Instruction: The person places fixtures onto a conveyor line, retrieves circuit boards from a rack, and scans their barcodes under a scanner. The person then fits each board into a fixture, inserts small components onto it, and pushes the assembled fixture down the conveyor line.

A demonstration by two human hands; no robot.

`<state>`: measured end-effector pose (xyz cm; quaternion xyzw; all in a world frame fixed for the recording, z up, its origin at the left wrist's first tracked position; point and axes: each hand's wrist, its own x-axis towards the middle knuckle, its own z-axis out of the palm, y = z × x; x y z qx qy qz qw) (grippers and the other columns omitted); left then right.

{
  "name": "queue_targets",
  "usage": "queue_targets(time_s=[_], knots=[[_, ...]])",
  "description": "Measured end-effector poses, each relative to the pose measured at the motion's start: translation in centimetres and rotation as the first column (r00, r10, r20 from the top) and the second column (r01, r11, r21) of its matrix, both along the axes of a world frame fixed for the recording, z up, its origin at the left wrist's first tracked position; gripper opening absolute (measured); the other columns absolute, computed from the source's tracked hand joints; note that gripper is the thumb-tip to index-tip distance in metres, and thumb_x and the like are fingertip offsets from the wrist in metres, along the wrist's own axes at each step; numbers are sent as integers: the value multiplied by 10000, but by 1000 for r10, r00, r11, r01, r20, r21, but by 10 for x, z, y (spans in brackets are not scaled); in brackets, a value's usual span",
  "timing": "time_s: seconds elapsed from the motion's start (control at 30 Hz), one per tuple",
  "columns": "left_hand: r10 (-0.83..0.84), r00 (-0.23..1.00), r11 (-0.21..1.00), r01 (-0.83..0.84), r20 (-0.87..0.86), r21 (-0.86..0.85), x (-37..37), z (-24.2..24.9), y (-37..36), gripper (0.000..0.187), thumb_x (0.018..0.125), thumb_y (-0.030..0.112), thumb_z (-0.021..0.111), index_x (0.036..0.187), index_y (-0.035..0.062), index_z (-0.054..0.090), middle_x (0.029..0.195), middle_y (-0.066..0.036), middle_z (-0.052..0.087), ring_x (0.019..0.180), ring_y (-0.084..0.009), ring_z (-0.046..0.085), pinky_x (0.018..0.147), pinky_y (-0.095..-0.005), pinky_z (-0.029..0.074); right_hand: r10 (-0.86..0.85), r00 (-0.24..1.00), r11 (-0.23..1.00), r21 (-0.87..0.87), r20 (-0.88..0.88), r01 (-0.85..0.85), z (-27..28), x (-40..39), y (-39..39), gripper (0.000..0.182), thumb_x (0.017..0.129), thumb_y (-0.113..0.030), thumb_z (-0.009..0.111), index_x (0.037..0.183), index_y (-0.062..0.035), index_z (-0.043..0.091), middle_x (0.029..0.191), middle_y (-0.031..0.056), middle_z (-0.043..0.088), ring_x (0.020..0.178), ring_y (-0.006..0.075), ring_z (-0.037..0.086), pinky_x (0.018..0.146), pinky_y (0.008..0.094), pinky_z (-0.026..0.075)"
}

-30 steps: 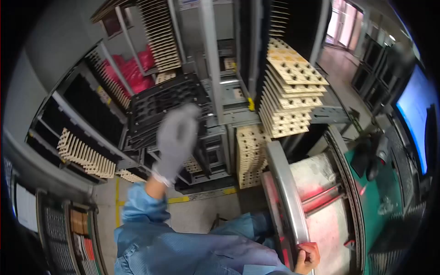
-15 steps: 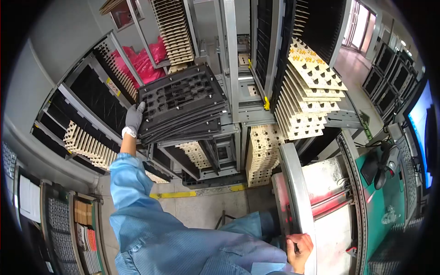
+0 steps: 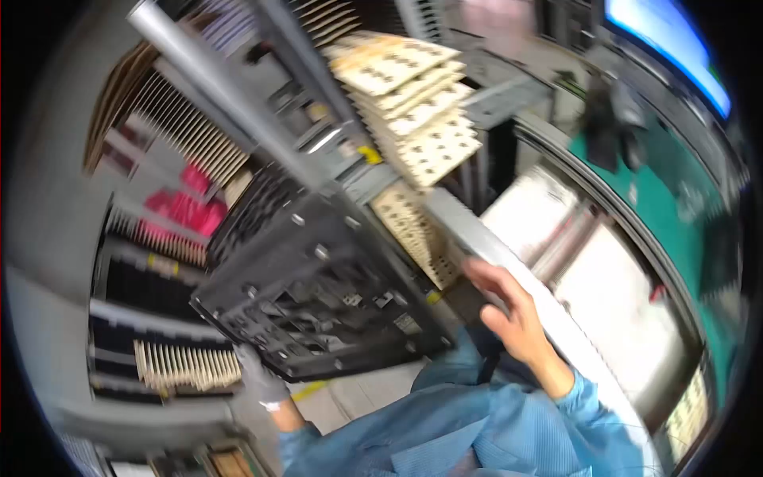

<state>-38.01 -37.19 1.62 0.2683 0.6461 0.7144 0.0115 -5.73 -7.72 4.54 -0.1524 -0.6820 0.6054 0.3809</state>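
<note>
My left hand (image 3: 261,380), in a grey glove, grips the lower left edge of a black fixture tray (image 3: 362,262). The flat tray has cut-outs and silvery studs, and it is tilted in front of me. Part of the gloved fingers is hidden at the tray's edge. Behind the tray, more black trays (image 3: 250,208) show in part. My bare right hand (image 3: 515,314) is raised to the right of the tray, fingers apart and holding nothing. It is close to the metal rail (image 3: 469,222) of the machine beside me.
Cream perforated boards (image 3: 413,103) are stacked on the rack ahead, with more boards (image 3: 187,366) slotted at left. A pink bag (image 3: 187,208) lies behind the rack. On the right are a white machine bed (image 3: 620,278), a green mat (image 3: 675,171) and a lit monitor (image 3: 671,44).
My left hand has drawn a tray off the stack toward me and tilted it. My right hand has lifted off the rail and opened. The view has turned to the right.
</note>
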Motion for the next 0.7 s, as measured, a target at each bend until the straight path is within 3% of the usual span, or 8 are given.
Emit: queue_targets(time_s=[0.07, 0.1, 0.13, 0.2, 0.27, 0.37, 0.47, 0.7], knots=[[-193, 974, 979, 183, -121, -84, 31, 19, 70, 720, 944, 467, 504, 1425, -33, 309, 1337, -129, 465, 1174, -221, 495, 997, -354, 411, 15, 984, 981, -189, -179, -49, 9, 13, 2, 700, 980, -507, 430, 1454, -6, 312, 1450, 165, 402, 1340, 246, 384, 1099, 359, 302], [-333, 933, 919, 353, 137, -176, 17, 5, 84, 679, 930, 413, 522, 1409, -33, 342, 1300, -118, 491, 1142, -209, 502, 976, -336, 410, 18, 967, 969, -234, -256, -80, 12, 26, 2, 691, 1005, -491, 378, 1482, -7, 252, 1493, 183, 340, 1399, 250, 311, 1128, 352, 253], [-417, 901, 879, 434, 119, -198, 23, 4, 120, 601, 948, 359, 520, 1391, -22, 376, 1261, -102, 520, 1104, -189, 520, 945, -318, 426, -205, 968, 877, -466, -143, 117, -37, 42, 1, 768, 984, -608, 231, 1457, -7, 309, 1455, 198, 394, 1357, 266, 373, 1128, 355, 260], [-605, 780, 675, 610, 162, -415, 70, 36, 211, 511, 899, 184, 550, 1344, -48, 451, 1144, -81, 595, 992, -166, 548, 901, -271, 425, -206, 888, 780, -617, -410, -104, -22, 94, 10, 724, 990, -602, 207, 1348, -28, 462, 1226, 180, 609, 1166, 244, 547, 1045, 366, 391], [-775, 587, 510, 801, 237, -315, 127, 53, 272, 465, 935, 167, 551, 1343, -40, 464, 1156, -73, 602, 1007, -144, 546, 897, -262, 429, -617, 785, 573, -648, 63, 502, -25, 138, 5, 690, 973, -626, 253, 1277, -56, 497, 1150, 118, 640, 974, 218, 635, 849, 365, 541], [-873, 273, 130, 929, 405, -345, 174, 57, 347, 448, 959, 252, 578, 1304, -24, 501, 1173, -66, 602, 1053, -142, 559, 931, -286, 436, -606, 786, 435, -879, -126, 195, -44, 211, 7, 755, 939, -677, 301, 1334, -58, 474, 1179, 97, 628, 935, 198, 618, 875, 379, 520], [-880, 40, -70, 975, 473, -212, 204, 20, 411, 435, 960, 276, 568, 1297, 4, 527, 1145, -51, 615, 1032, -131, 560, 886, -270, 444, -706, 703, 359, -814, 83, 457, -76, 247, 18, 736, 940, -672, 314, 1321, -77, 521, 1223, 71, 626, 875, 175, 626, 786, 343, 514], [-823, 75, -51, 978, 563, -204, 228, -13, 444, 436, 947, 265, 596, 1287, 2, 522, 1145, -62, 611, 1021, -137, 572, 899, -287, 458, -748, 626, 269, -762, 219, 589, -88, 269, 58, 558, 990, -559, 354, 1328, -139, 498, 1278, 48, 596, 1039, 177, 604, 835, 369, 508]])
